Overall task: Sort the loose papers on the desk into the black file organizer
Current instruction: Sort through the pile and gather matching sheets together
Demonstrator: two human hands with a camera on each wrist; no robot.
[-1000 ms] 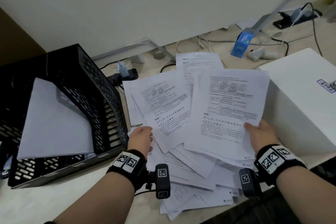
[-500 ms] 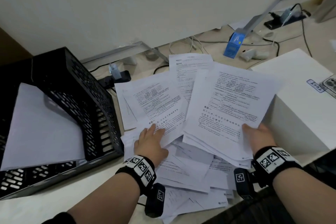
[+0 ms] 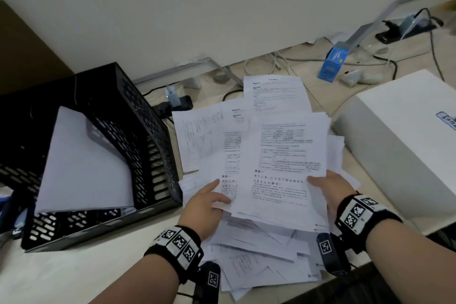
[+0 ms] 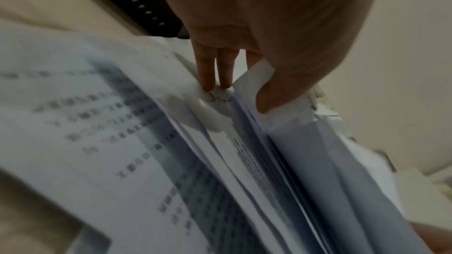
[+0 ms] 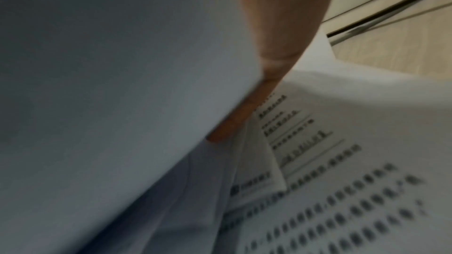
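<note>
Even indoor light overhead; wrist views dim, blurred, with printed text smeared.

Bare counter [image 3: 74, 264] strip front-left is passable; black file organizer [image 3: 138, 136] blocks left, white box [image 3: 394, 155] blocks right, cables [image 3: 283, 61] and charger [image 3: 172, 96] clutter rear.

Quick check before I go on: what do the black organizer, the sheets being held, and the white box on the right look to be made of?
Black file organizer: likely moulded plastic, matte, judging by its walls perforated with regular slots. Sheets in the right hand and left hand: thin white printed office paper; they flex and fan at the edges. White box: smooth, matte, sharp-edged; card or plastic, I cannot tell which.
</note>
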